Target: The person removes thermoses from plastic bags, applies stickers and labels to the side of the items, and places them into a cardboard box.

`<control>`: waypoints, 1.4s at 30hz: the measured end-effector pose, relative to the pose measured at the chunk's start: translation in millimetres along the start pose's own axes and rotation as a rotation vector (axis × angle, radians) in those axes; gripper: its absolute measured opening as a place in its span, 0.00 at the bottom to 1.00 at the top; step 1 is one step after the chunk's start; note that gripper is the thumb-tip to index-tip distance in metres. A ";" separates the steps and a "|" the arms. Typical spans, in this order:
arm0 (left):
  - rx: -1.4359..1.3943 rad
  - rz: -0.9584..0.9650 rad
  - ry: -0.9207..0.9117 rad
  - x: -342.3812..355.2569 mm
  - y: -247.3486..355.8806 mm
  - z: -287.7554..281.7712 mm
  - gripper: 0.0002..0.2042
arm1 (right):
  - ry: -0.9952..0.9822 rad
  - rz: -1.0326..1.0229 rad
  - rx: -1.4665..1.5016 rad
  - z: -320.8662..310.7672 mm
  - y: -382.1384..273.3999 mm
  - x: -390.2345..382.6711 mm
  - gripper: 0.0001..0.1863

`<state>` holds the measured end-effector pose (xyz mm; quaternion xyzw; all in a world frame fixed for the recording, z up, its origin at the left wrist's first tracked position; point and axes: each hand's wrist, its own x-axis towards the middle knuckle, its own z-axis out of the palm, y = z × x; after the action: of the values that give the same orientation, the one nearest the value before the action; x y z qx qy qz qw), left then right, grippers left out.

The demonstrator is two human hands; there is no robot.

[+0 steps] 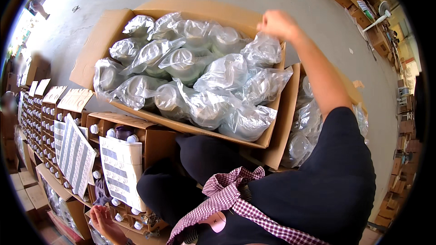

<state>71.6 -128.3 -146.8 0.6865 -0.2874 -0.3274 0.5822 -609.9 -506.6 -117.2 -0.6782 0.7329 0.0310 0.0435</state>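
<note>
A large open cardboard carton [181,127] lies in front of me, filled with rows of round, pale-green glass-like vessels in clear plastic bags [184,61]. At its far right corner my right hand [278,24] is closed, just above a bagged vessel [262,51]. Whatever its fingers may hold is hidden. Low on the left, my left hand [103,221] has its fingers loosely curled and a little apart, with nothing visible in them. Nearest to it are divided cartons [119,119] of white-capped bottles [132,139].
Label sheets [119,172] lean over the bottle cartons, which run off to the left. A second carton [285,129] of bagged vessels stands against the right side. Stacked boxes [395,172] and a fan [384,12] line the far right. A person [38,9] is at far left.
</note>
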 end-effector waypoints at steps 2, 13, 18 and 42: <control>-0.039 0.023 0.004 10.3 11.0 34.7 0.09 | 0.286 -0.107 0.038 -13.6 -0.2 33.8 0.14; 0.370 0.093 -0.234 -43.6 31.5 95.2 0.09 | -0.689 -0.179 -0.209 221.2 13.3 162.3 0.17; 0.210 0.064 -0.199 -44.1 12.9 113.8 0.07 | -0.122 -0.068 0.019 234.4 18.4 111.5 0.22; -1.035 0.146 -0.654 -102.1 -16.4 135.3 0.31 | 0.305 -1.273 1.095 47.4 -203.6 -329.5 0.18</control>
<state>-97.7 -129.1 -165.8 0.1574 -0.3013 -0.5773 0.7424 -380.7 -190.9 -126.7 -0.8410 0.1217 -0.4497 0.2750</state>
